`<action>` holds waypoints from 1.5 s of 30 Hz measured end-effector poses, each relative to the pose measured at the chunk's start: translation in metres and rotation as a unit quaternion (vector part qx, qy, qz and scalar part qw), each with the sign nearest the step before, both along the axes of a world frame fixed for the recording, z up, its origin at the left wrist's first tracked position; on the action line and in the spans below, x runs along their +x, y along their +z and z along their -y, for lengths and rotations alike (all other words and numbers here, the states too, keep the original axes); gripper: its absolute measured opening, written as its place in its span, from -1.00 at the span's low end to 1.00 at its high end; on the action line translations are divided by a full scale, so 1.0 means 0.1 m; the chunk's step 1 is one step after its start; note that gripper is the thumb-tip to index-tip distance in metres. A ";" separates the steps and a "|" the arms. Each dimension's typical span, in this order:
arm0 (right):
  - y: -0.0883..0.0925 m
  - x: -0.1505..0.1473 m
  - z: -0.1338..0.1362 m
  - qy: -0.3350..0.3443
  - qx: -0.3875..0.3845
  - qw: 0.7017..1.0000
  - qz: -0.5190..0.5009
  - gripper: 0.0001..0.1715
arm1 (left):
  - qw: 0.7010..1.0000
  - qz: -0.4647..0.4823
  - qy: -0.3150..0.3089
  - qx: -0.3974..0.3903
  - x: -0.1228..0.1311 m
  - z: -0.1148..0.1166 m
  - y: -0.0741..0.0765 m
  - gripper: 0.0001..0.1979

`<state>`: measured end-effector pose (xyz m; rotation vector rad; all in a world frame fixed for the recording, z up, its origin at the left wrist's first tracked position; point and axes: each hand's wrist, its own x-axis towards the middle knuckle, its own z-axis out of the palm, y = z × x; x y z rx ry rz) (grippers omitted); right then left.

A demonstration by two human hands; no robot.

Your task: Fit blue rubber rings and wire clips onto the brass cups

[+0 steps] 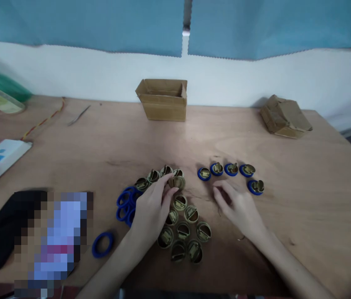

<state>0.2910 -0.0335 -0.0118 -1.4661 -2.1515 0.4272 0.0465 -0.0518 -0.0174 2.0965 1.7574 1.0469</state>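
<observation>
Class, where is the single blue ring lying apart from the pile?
Head view, lower left: the lone blue ring lies on the table, below the blue ring pile, beside the left forearm.

One round brass cap with a raised tab across its hollow face is pinched at the fingertips of the left grip, tilted on edge just above the worktop. More bare brass caps lie face up in a loose cluster below it, touching one another, and a few more curve in an arc just behind it. A pile of blue rubber rings overlaps at the cluster's left, with a single blue ring lying flat, apart. To the right, four ringed caps sit in a row, and a fifth ringed cap lies just beyond the row's end.
</observation>
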 end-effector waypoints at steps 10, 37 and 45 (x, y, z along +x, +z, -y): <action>-0.02 0.23 -0.14 -0.033 -0.129 0.990 0.049 -0.63 | 0.922 0.324 -0.066 -0.202 0.07 0.08 0.16 -0.77; -0.12 0.25 -0.17 -0.022 -0.133 0.990 0.046 -0.83 | 0.701 0.604 -0.097 -0.367 0.07 0.02 0.23 -0.63; -0.18 0.23 -0.15 0.023 -0.081 0.996 0.022 -0.80 | 0.712 0.569 -0.122 -0.392 0.08 0.03 0.23 -0.61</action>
